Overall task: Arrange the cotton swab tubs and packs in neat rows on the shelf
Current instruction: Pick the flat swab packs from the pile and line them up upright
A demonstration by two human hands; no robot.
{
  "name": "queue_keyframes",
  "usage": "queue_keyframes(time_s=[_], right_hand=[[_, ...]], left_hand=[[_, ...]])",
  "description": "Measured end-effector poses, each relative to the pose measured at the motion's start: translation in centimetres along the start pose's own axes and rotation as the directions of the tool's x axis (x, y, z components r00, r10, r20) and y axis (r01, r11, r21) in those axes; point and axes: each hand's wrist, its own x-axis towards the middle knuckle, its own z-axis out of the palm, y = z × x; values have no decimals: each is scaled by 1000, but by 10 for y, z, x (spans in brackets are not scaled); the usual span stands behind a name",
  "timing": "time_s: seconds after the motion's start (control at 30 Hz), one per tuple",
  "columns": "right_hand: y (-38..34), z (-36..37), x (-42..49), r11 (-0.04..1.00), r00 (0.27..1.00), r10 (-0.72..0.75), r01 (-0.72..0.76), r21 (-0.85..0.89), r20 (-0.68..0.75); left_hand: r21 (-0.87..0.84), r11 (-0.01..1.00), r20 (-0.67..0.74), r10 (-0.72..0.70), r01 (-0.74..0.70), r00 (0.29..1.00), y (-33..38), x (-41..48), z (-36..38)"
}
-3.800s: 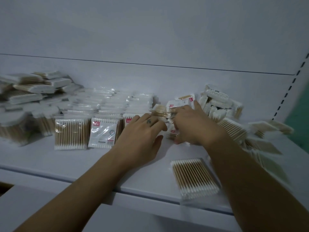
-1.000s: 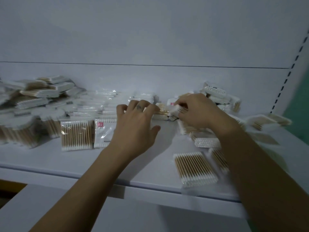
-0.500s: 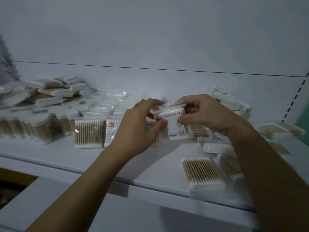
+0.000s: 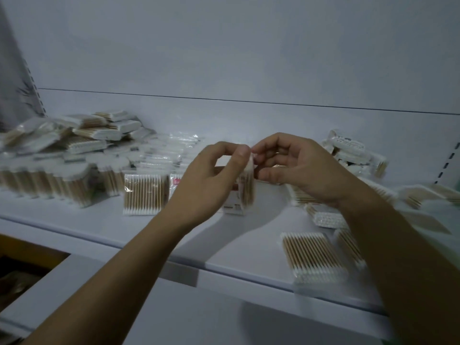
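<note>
Head view: the pack [image 4: 245, 190], held face-on between both hands half a second ago, is now turned edge-on and upright above the shelf [image 4: 224, 245]. The left hand [image 4: 206, 180] pinches its top edge and the right hand [image 4: 298, 170] has its fingers [image 4: 271, 175] curled against the other side. A second ago both hands were down among the heap. So one pack is picked and squared, probably bound for the row [image 4: 145, 192] at left, while the loose packs [image 4: 313, 257] at right lie unsorted.
</note>
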Motion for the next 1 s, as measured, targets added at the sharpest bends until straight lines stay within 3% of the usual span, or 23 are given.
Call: queue_keyframes(time_s=[0.23, 0.4, 0.53, 0.67, 0.83, 0.9, 1.0], right_hand=[[3, 7, 1, 998, 998, 12, -8, -69, 55], [10, 4, 6, 965, 999, 43, -43, -258, -6], [19, 6, 10, 915, 997, 76, -71, -397, -2], [18, 5, 13, 875, 997, 69, -71, -479, -23], [23, 4, 11, 842, 996, 84, -84, -532, -23], [25, 4, 10, 832, 996, 85, -85, -548, -26], [26, 2, 11, 811, 996, 82, -88, -579, -37]], left_hand=[[90, 995, 60, -41, 35, 997, -8, -1, -13], [318, 948, 87, -44, 14, 995, -20, 0, -19], [556, 825, 38, 102, -105, 994, -33, -1, -18], [624, 762, 45, 188, -175, 981, -34, 1, -21], [646, 731, 195, 118, -218, 974, -30, -4, -19], [653, 724, 195, 124, -223, 973, -29, -3, -15], [759, 608, 151, 185, -234, 971, -32, 0, -10]])
